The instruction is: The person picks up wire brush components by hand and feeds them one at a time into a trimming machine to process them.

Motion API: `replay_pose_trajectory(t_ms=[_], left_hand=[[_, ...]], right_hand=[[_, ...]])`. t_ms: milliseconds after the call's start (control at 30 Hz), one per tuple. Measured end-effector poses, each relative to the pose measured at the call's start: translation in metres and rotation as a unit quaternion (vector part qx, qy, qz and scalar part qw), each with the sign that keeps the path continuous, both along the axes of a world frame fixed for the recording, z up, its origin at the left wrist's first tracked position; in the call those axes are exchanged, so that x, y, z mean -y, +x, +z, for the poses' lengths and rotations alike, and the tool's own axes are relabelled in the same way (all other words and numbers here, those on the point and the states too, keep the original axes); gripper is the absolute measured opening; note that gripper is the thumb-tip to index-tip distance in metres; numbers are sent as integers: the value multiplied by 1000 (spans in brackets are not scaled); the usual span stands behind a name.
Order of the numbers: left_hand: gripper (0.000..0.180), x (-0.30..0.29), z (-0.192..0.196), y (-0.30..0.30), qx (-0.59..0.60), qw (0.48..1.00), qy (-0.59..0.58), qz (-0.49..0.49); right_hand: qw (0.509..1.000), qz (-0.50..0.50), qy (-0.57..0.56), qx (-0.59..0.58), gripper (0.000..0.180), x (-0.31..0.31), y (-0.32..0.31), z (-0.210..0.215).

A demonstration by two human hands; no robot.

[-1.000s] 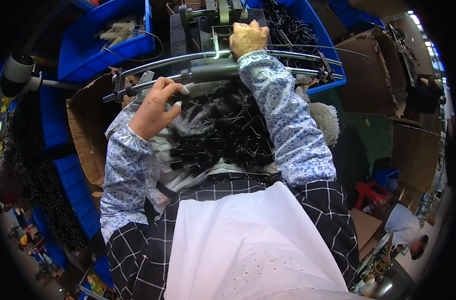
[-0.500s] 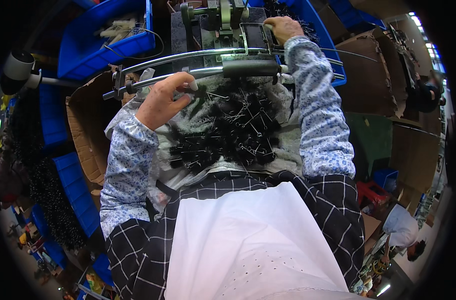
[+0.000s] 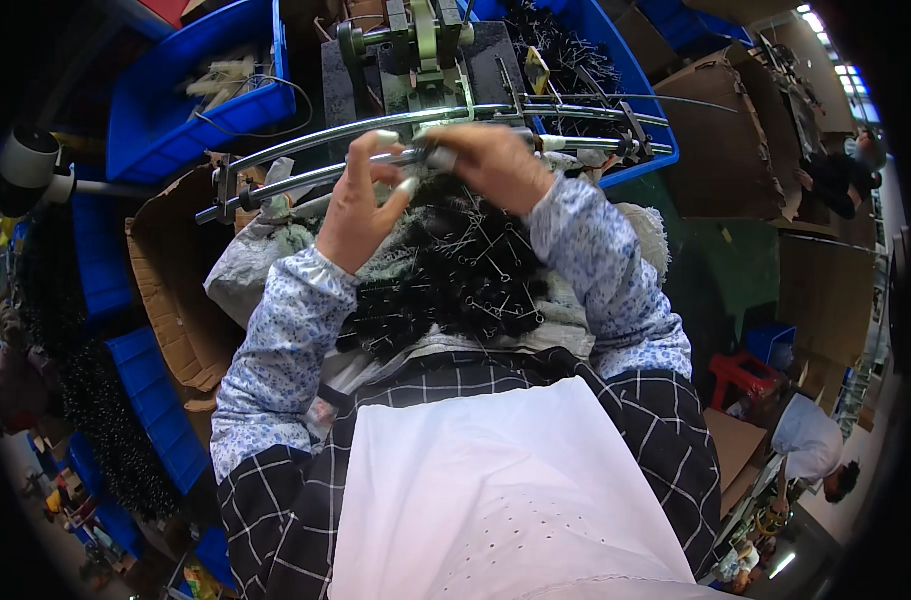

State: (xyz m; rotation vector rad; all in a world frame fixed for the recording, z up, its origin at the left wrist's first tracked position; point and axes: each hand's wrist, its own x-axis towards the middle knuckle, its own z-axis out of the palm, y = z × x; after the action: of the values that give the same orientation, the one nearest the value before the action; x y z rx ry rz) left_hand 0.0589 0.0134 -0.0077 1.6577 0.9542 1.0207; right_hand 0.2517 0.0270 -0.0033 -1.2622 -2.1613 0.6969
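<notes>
Both hands meet at a small pale part (image 3: 437, 157) on the curved metal rails (image 3: 305, 165): left hand (image 3: 360, 205) pinching it with fingers spread, right hand (image 3: 495, 165) curled closed over its other end, seemingly steadying it. Below lies a heap of black wire clips (image 3: 455, 280) on grey cloth (image 3: 245, 270), within easy reach. Blue bins (image 3: 190, 115) flank the machine (image 3: 420, 40).

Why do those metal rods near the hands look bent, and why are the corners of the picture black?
Head view: the fisheye lens bows straight edges, so the metal rods curve across the frame and the corners fall outside its round image. The middle is sharp and evenly lit: left hand, right hand and the pile of black wire-stemmed pieces read clearly. Bright ceiling lights glare at upper right; the rim turns dim and smeared.
</notes>
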Motion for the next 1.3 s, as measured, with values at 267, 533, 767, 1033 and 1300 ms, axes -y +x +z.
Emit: replay_pose_trajectory(t_ms=[267,533,767,1033,1300], left_hand=[[50,11,-68,-11,-416,861,144,-256],[30,16,-63,-9,-488,803,149,-307],[42,15,-24,-27,-452,864,65,-210],[38,15,-10,-36,-291,935,59,-192],[36,9,6,-42,-235,961,39,-142]], right_hand=[[881,-283,219,311,17,-84,44,-37],[868,-248,245,353,20,-94,35,-41],[904,-245,178,301,21,-97,36,-48],[914,-224,135,309,27,-109,36,-54],[879,-309,91,351,35,-86,37,-41]])
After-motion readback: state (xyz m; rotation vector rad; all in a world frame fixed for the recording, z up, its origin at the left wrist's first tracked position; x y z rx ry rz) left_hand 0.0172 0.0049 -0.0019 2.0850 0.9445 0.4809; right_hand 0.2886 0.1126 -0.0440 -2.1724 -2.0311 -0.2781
